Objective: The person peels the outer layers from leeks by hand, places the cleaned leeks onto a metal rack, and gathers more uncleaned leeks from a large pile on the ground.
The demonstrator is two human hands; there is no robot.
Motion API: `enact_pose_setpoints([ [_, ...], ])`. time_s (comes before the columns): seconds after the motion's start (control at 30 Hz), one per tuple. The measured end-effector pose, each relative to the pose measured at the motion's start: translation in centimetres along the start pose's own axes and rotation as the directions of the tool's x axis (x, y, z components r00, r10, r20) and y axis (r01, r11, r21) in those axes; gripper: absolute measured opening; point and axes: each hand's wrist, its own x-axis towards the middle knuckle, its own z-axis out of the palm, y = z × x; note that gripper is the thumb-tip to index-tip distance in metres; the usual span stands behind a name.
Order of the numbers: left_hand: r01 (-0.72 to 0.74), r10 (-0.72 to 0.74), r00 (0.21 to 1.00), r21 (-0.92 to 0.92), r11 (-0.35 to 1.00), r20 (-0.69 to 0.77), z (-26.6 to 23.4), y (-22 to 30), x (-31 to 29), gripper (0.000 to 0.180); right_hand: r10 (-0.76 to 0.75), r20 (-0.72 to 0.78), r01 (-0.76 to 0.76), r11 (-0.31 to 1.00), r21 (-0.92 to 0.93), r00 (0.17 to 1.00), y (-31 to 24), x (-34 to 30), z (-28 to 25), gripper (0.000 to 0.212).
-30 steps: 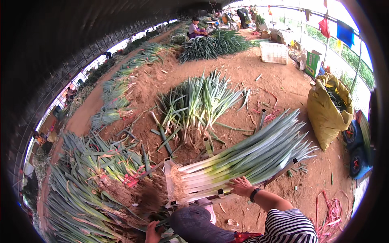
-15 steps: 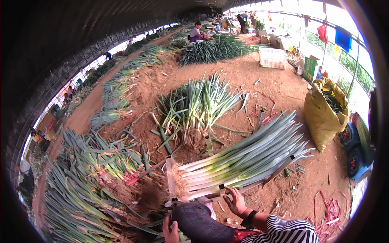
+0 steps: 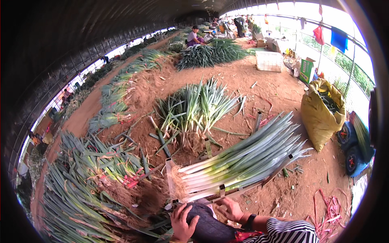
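A metal rack (image 3: pixel 170 178) with upright posts holds a row of long green onions (image 3: pixel 243 156). Their white stems and hairy roots lie against its left end plate, and the green leaves stretch to the right. My left hand (image 3: pixel 183 222) is open, fingers spread, over my dark-clothed knee at the rack's near left corner. My right hand (image 3: pixel 230 209) is open with nothing visible in it, fingers pointing left, beside the rack's near edge by a short post. Its fingertips are close to the knee; whether they touch it I cannot tell.
A loose heap of green onions (image 3: pixel 198 107) stands beyond the rack. Tied bunches (image 3: pixel 81 194) cover the ground at left. A yellow sack (image 3: pixel 323 115), a white crate (image 3: pixel 269 61) and red straps (image 3: pixel 330 212) are at right. A person (image 3: pixel 194 37) sits farther back.
My left hand has risen from low beside the knee to above it, fingers spreading. My right hand has drawn left and away from the rack's near post. The rack and onions look the same.
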Motion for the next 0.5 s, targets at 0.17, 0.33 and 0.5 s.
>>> enact_pose_setpoints([
  [0.17, 0.011, -0.011, 1.000, -0.012, 1.000, -0.019, -0.3, -0.4, -0.2, 0.035, -0.071, 0.271, 0.034, 0.989, 0.141, 0.960, -3.3, 0.5, 1.6, 0.049],
  [0.33, 0.014, -0.014, 0.999, -0.012, 1.000, -0.041, -0.7, -0.6, -0.3, 0.033, -0.117, 0.323, 0.059, 0.981, 0.185, 0.939, -3.5, 0.7, 1.5, 0.050],
  [0.5, 0.001, 0.000, 0.999, 0.013, 1.000, -0.035, -0.8, -0.7, -0.2, 0.034, -0.108, 0.313, 0.045, 0.978, 0.203, 0.944, -3.8, 0.8, 1.4, 0.051],
])
